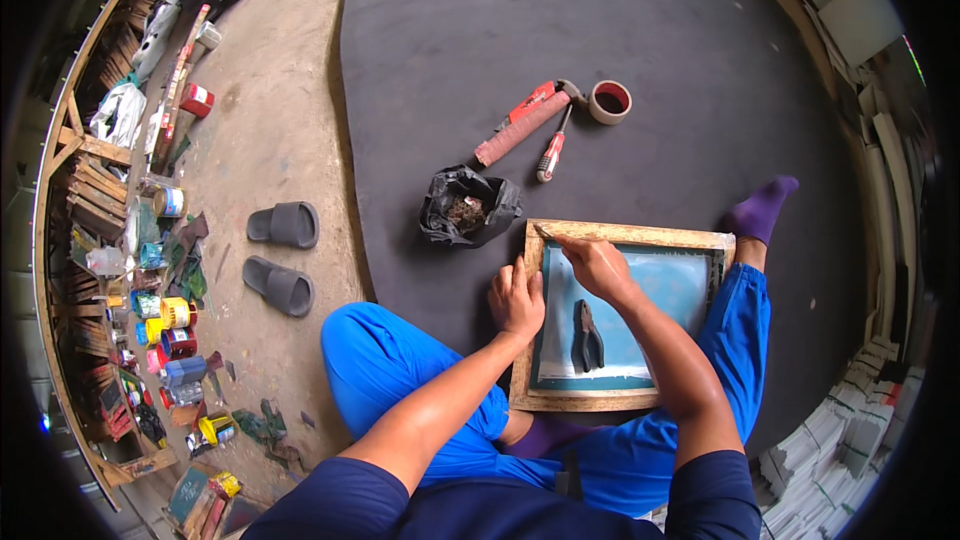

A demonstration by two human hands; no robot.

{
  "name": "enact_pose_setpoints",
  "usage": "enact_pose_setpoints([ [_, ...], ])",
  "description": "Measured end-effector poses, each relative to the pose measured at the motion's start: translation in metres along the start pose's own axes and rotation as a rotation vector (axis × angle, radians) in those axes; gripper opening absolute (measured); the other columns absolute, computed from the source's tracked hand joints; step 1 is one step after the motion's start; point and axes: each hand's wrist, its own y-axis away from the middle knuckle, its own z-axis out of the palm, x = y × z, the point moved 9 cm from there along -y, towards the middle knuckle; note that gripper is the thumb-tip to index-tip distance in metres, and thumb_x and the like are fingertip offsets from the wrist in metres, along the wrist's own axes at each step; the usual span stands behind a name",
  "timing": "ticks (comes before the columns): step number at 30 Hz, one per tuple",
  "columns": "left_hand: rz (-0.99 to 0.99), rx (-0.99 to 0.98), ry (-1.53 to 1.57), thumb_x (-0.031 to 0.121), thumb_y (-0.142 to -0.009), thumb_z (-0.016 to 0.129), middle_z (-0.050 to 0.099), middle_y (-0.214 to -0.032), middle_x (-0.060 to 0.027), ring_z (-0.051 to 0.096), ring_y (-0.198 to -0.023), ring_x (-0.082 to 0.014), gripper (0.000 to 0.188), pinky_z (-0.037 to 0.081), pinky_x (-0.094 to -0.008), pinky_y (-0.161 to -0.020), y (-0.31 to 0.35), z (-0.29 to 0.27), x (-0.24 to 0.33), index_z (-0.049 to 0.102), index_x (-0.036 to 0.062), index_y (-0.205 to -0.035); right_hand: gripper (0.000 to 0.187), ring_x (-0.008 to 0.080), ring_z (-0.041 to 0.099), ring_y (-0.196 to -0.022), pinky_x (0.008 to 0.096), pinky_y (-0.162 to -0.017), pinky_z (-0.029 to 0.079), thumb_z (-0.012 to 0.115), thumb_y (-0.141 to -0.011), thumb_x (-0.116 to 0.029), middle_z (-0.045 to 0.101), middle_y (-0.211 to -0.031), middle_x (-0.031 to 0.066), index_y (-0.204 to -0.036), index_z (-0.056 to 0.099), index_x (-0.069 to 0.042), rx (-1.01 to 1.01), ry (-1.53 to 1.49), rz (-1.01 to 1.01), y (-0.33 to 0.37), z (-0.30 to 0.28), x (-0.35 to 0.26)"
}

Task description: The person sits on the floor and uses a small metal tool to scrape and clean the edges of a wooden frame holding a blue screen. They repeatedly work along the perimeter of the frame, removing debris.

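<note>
Head view: beneath the loosely opened left hand [517,300] and curled right hand [598,268], whose hold cannot be determined, the wooden frame [590,401] is steadied; if tilted, its blue panel [672,285] could be scratched by pliers [587,337] below.

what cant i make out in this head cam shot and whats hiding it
In the head view:
What, if anything, the right hand pinches: hidden by its own fingers.
Lower right corner of the wooden frame: behind the right forearm and blue trouser leg.
What the scraps in the black bag are: too small.
Contents of the containers at far left: too small.
White stack, lower right: cut off by the dark rim.
</note>
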Motion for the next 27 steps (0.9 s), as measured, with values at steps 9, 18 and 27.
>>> enact_pose_setpoints([
  [9, 0.046, 0.060, 0.005, 0.034, -0.101, 0.058, 0.059, -0.111, -0.0159, 0.060, -0.104, -0.0363, 0.050, 0.046, -0.0507, -0.086, 0.001, -0.002, 0.002, 0.058, -0.0011, -0.137, 0.039, 0.0402, 0.073, -0.078, 0.0516, -0.069, 0.058, 0.053, -0.097, -0.016, 0.074, -0.088, 0.0214, -0.133, 0.067, -0.014, -0.140, 0.193, 0.076, 0.001, 0.002, -0.022],
  [18, 0.057, 0.035, 0.072, 0.039, -0.103, 0.055, 0.059, -0.111, -0.0158, 0.059, -0.105, -0.0365, 0.052, 0.047, -0.0501, -0.085, -0.002, 0.003, -0.006, 0.058, 0.0000, -0.136, 0.032, 0.0414, 0.068, -0.106, 0.0481, -0.090, 0.055, 0.065, -0.096, -0.020, 0.073, -0.103, 0.0258, -0.126, 0.069, -0.009, -0.170, 0.016, 0.098, -0.005, -0.014, -0.023],
  [27, 0.067, 0.072, 0.037, 0.036, -0.101, 0.057, 0.061, -0.114, -0.0182, 0.062, -0.102, -0.0385, 0.050, 0.050, -0.0498, -0.087, -0.002, -0.004, 0.002, 0.061, -0.0034, -0.133, 0.031, 0.0412, 0.069, -0.104, 0.0489, -0.085, 0.054, 0.072, -0.092, -0.020, 0.072, -0.112, 0.0207, -0.116, 0.066, -0.002, 0.047, -0.200, 0.152, 0.017, -0.005, 0.002],
])
